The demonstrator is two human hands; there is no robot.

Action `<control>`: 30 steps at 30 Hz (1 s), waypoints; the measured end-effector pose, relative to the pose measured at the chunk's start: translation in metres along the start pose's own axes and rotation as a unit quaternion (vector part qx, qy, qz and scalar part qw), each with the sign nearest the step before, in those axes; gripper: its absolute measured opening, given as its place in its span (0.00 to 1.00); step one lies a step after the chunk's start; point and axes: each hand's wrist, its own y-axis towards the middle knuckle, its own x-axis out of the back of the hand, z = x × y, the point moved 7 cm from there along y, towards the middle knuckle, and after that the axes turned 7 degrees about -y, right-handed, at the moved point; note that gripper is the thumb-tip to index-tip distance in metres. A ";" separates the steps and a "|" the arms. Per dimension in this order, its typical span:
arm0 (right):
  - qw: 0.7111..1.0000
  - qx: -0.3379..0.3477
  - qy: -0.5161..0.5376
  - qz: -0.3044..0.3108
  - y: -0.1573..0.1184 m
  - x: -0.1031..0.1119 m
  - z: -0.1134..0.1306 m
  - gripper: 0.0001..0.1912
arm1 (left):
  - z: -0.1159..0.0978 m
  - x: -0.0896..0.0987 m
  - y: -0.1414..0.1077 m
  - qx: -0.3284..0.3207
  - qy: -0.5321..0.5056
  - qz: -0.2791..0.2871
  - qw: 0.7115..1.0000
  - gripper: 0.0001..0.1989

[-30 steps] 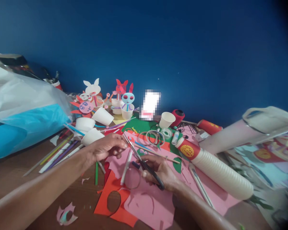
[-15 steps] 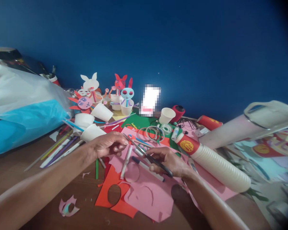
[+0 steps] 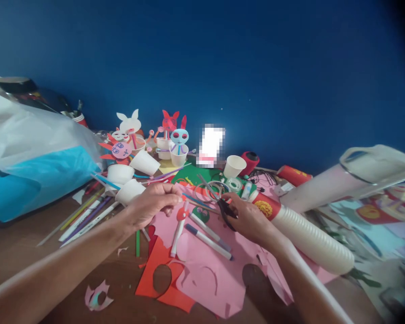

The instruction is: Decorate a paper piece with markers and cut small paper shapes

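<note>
- Scissors (image 3: 227, 210): handles partly hidden by the right hand (image 3: 246, 220).
- White object against the wall (image 3: 211, 145): pixelated; kind cannot be determined.
- Plastic bag (image 3: 27, 148): cut off by left edge.
- Pale handled object (image 3: 378, 164): cut off by right edge.
- Left forearm (image 3: 54, 265), right forearm (image 3: 310, 288): cut off by bottom edge.

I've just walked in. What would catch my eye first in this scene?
At the back, paper-cup rabbit figures stand out against the deep blue wall. In front, the right hand grips black-handled scissors over pink paper, and a long stack of white cups lies off to the right.
</note>
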 end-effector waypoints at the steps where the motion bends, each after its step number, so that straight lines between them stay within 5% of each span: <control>1: 0.999 -0.005 -0.034 0.001 0.000 0.001 0.000 0.20 | 0.000 0.000 0.000 -0.007 -0.001 -0.003 1.000 0.02; 10: 0.966 -0.062 -0.246 0.052 0.001 -0.009 -0.008 0.11 | 0.003 -0.004 -0.003 -0.021 -0.017 -0.022 0.999 0.03; 21: 0.960 -0.074 -0.267 0.049 -0.001 -0.008 -0.007 0.13 | 0.006 -0.017 -0.009 -0.007 -0.051 -0.032 0.998 0.04; 30: 0.966 -0.067 -0.245 0.052 0.000 -0.003 -0.009 0.14 | 0.005 -0.017 -0.008 -0.047 0.016 -0.047 0.998 0.04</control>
